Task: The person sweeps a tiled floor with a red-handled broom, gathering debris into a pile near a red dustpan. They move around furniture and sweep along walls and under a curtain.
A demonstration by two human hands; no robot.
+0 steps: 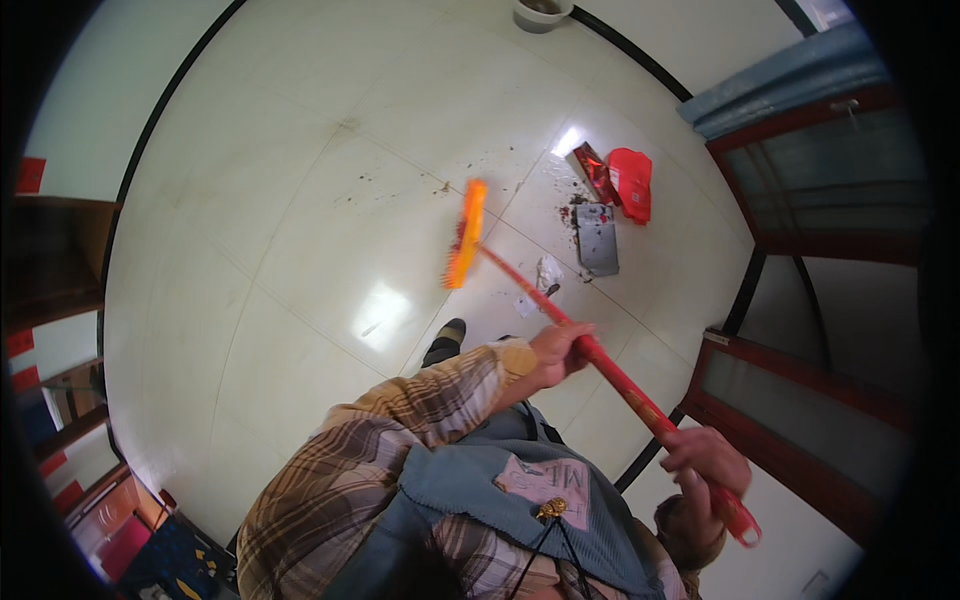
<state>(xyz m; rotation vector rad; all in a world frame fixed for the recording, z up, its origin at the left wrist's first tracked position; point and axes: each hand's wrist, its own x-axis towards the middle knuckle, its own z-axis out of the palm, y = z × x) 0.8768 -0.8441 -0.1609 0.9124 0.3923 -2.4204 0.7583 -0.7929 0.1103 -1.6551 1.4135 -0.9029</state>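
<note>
Both my hands are closed around the red handle (626,388) of a broom. My left hand (559,352) grips it around the middle, while my right hand (709,472) holds it close to its looped end. The orange broom head (466,234) is over the tiled floor, its bristles facing left; I cannot tell whether they touch the tiles. Dark crumbs (363,178) are scattered beyond and left of it. To its right lies a grey flat piece (598,251) with dark debris on it. Crumpled white paper (549,271) lies between this piece and the handle.
A shiny red box (595,171) and a red bag (631,184) lie beyond the grey piece. A pale basin (536,16) stands by the far wall. Red-framed glass doors (825,172) line the right side; a brown cabinet (60,255) is at left. My shoe (452,330) is below the broom head.
</note>
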